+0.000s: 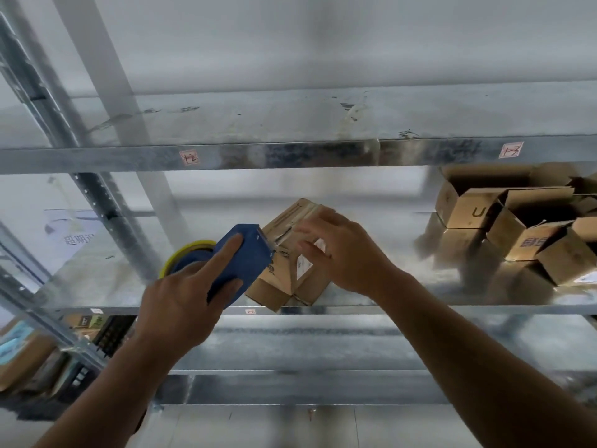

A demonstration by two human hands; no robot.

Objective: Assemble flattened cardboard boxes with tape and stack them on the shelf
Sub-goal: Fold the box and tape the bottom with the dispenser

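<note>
The left hand [181, 305] grips a blue dispenser [242, 260] against a box [281, 282] at the shelf [387, 309]'s front edge. The right hand [345, 253] rests on the box, its grip too blurred to tell.

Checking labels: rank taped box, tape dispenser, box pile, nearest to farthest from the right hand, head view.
1. Taped box, touched by the right hand.
2. Tape dispenser, just to its left.
3. Box pile, far off to the right.

Blue tape dispenser [240, 257] in the left grip [181, 305], its roll [185, 253] yellow-edged. Under the right grip [342, 253], a brown cardboard box [281, 282] with a white label [303, 266]. The shelf [290, 153] is mottled silver-grey.
</note>
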